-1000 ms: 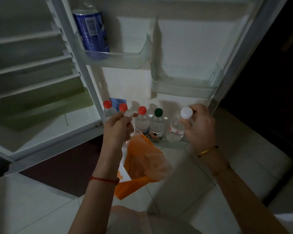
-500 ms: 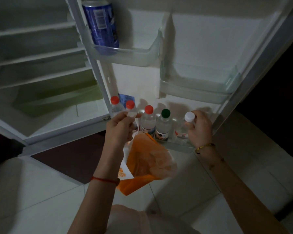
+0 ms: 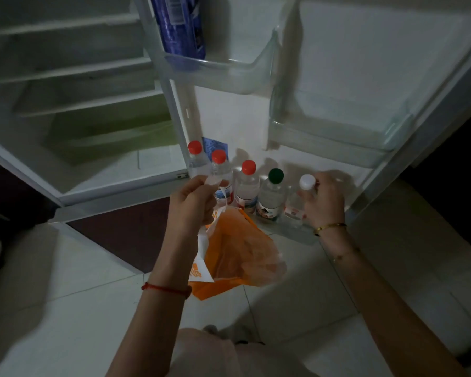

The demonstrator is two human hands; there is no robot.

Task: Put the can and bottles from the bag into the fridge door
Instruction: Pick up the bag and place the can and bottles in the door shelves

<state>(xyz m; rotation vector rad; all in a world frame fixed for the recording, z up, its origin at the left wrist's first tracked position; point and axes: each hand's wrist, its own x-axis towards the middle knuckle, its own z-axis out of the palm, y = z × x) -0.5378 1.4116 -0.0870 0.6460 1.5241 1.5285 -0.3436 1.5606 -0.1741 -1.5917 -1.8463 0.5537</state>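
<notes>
My left hand [image 3: 193,205] pinches the handle of an orange and white plastic bag [image 3: 237,257] that hangs open below it. My right hand [image 3: 324,200] grips a clear bottle with a white cap [image 3: 307,182], which stands in the bottom shelf of the fridge door [image 3: 297,231]. Left of it in the same shelf stand a green-capped bottle [image 3: 273,194] and three red-capped bottles [image 3: 248,183] [image 3: 220,172] [image 3: 196,159]. A blue can [image 3: 180,25] sits in the upper left door shelf [image 3: 229,69].
The fridge interior [image 3: 79,104] with bare white shelves lies open on the left. An upper right door shelf [image 3: 337,137] holds nothing. White floor tiles [image 3: 392,268] spread below, with a dark mat [image 3: 125,232] under the fridge. My knee [image 3: 210,349] shows at the bottom.
My right hand has lowered the white-capped bottle into the bottom door shelf at the right end of the row. My left hand keeps holding the bag. The view has tilted down.
</notes>
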